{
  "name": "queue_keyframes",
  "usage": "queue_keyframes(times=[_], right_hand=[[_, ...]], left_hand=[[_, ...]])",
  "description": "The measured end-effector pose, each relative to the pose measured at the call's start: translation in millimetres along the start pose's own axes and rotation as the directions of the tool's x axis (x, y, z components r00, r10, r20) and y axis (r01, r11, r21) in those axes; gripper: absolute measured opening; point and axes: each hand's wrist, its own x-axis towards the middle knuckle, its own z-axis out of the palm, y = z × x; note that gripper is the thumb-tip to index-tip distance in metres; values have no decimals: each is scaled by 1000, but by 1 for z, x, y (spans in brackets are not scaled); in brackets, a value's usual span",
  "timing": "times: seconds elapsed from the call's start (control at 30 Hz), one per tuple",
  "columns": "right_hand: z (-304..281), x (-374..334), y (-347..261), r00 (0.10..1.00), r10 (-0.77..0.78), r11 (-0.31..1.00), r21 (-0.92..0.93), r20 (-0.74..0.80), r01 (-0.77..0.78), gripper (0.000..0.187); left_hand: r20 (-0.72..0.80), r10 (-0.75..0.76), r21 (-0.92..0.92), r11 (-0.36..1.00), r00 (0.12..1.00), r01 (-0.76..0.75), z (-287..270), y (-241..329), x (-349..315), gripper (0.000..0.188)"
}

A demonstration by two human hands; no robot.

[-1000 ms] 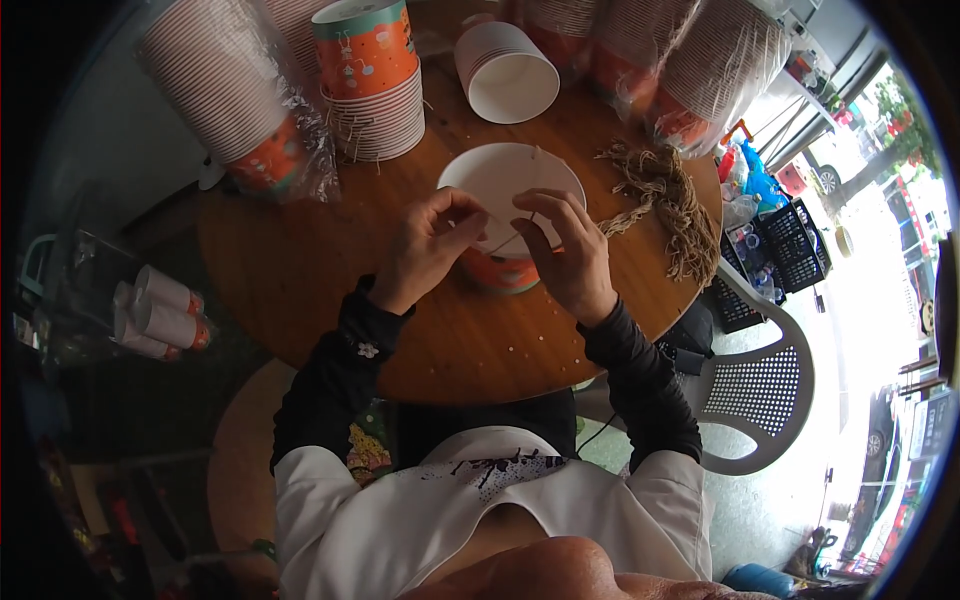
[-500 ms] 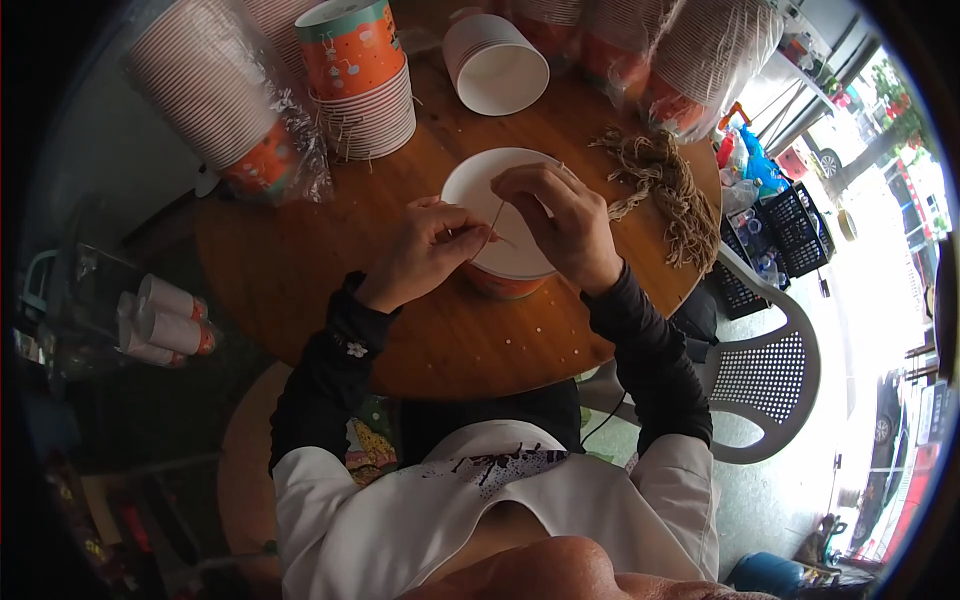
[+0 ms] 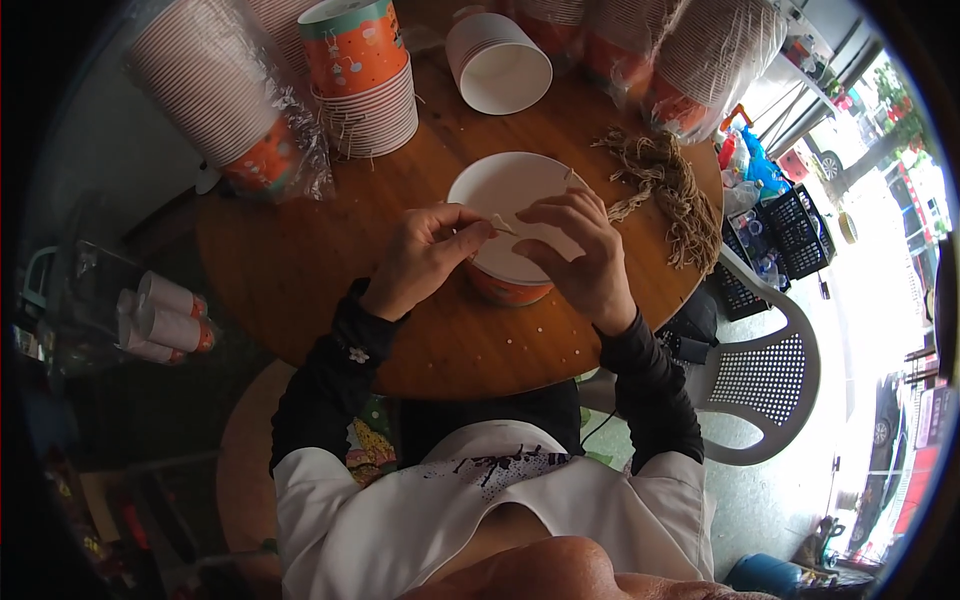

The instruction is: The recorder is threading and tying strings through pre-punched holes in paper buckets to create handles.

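My left hand pinches a short piece of thin twine between thumb and fingertips, its end bent into a small loop. The twine is over the mouth of a large orange paper bucket with a white inside, which stands upright on the table. My right hand hovers over the bucket's right side, thumb and fingers apart, with nothing visible between them. A small bit of cord shows at the bucket's rim behind the right fingers. To the right lies a tangled bundle of brown twine.
On the round wooden table, stacked paper buckets stand at back left, some wrapped in plastic. A white-lined bucket lies tipped at the back; wrapped stacks fill the back right. A grey plastic chair stands right.
My right hand has let go of the twine and opened, moving slightly right and down. The twine, stretched up between both hands before, now curls at my left fingertips.
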Motion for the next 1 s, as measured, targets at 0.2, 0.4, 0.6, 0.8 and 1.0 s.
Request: queue_keyframes(times=[0.2,0.4,0.6,0.8,1.0], right_hand=[[5,-3,4,997,-68,996,-58,26,70,26],[7,-3,5,995,-91,994,-52,33,92,17],[10,-2,5,998,-24,997,-79,-54,20,9],[10,-2,7,996,-12,997,-77,-92,5,11],[13,0,7,996,10,997,-74,-91,-17,13]], left_hand=[[-12,-5,8,1000,1000,5,2,-1,0,21],[5,-4,54,999,1000,4,2,0,-1,21],[-11,79,172,982,997,-76,2,-2,-3,18],[75,414,560,735,907,-382,-9,4,-5,12],[125,453,665,622,883,-413,-7,4,-10,7]])
